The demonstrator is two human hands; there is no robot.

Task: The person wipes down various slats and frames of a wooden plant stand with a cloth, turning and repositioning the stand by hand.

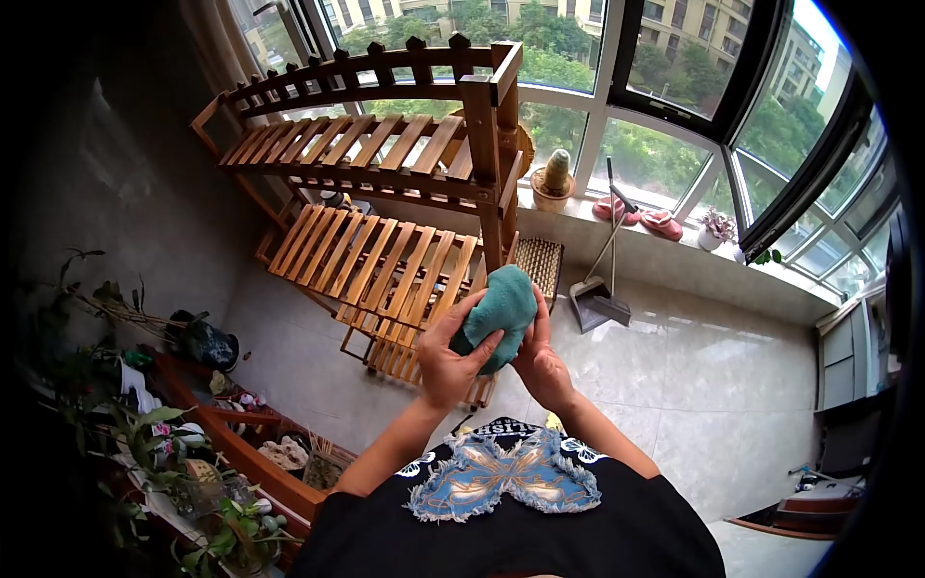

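Note:
A folded green cloth point(505, 313) is held up in front of my chest between both hands. My left hand point(451, 361) grips its left side, with the thumb pressed across the front. On the other side my right hand point(544, 361) holds the cloth's right edge, its fingers partly hidden behind it. Just beyond the hands stands a wooden slatted plant stand point(385, 255) with stepped shelves. Neither hand touches the stand as far as I can see.
Potted plants point(231, 520) crowd a wooden rack at the lower left. A dustpan point(593, 303) stands by the window ledge. On the ledge sit a potted cactus point(554, 183), pink shoes point(661, 224) and a small potted plant point(716, 231). A woven stool point(540, 265) is behind the stand.

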